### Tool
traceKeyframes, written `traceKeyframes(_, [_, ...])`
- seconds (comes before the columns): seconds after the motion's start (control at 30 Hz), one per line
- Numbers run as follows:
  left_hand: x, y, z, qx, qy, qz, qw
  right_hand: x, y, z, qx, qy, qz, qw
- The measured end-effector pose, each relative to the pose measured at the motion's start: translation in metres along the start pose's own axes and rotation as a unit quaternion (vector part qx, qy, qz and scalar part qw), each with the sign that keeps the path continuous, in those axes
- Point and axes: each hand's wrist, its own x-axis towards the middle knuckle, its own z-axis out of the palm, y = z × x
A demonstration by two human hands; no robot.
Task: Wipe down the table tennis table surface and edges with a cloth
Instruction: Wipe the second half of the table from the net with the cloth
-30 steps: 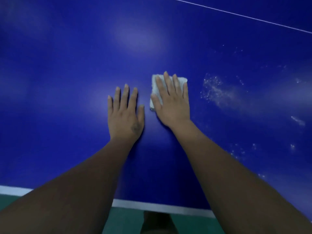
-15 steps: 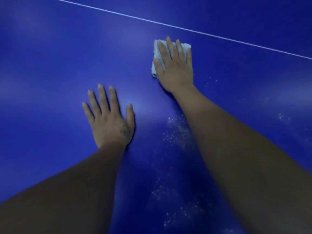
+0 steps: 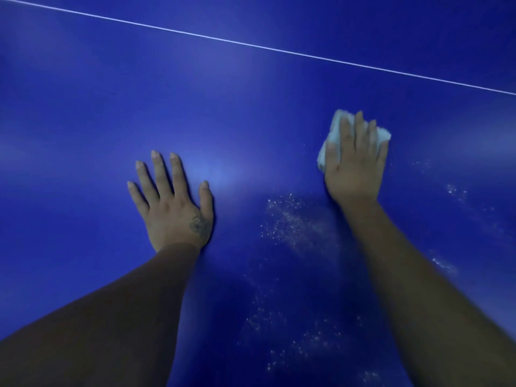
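The blue table tennis table (image 3: 251, 113) fills the head view. My right hand (image 3: 356, 163) presses flat on a folded white cloth (image 3: 332, 135) at the right, fingers straight over it; most of the cloth is hidden under the hand. My left hand (image 3: 173, 205) lies flat on the bare surface at centre left, fingers spread, holding nothing. White dust specks (image 3: 287, 219) lie between the two hands and down toward the near side.
A thin white line (image 3: 251, 45) crosses the table diagonally from upper left to right, beyond both hands. More dust specks (image 3: 458, 191) dot the surface right of the right hand.
My right hand has slid the cloth to the right and back away from the white line. The view has shifted forward; the table's near edge is out of sight. My left hand stays flat.
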Motion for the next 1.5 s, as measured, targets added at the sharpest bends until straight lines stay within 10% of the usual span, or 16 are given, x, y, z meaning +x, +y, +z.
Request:
traceKeyframes(0.23, [-0.002, -0.001, -0.001, -0.003, -0.011, 0.003, 1.000, -0.199, 0.002, 0.018, -0.006, 0.000, 0.024, 1.000])
traceKeyframes(0.47, [-0.001, 0.000, -0.007, -0.005, -0.047, 0.002, 0.999, -0.098, 0.004, 0.004, 0.015, -0.043, 0.072, 0.996])
traceKeyframes(0.7, [-0.052, -0.032, -0.018, 0.006, -0.068, 0.121, 0.990, -0.181, -0.014, 0.010, 0.004, -0.045, 0.025, 0.999])
traceKeyframes(1.03, [-0.059, -0.033, -0.009, -0.007, -0.037, 0.105, 0.994, 0.033, -0.047, 0.002, 0.083, -0.027, 0.103, 0.991])
traceKeyframes(1.5, [-0.059, -0.031, -0.011, -0.024, -0.016, 0.107, 0.994, -0.196, -0.070, 0.033, 0.033, -0.043, -0.251, 0.966])
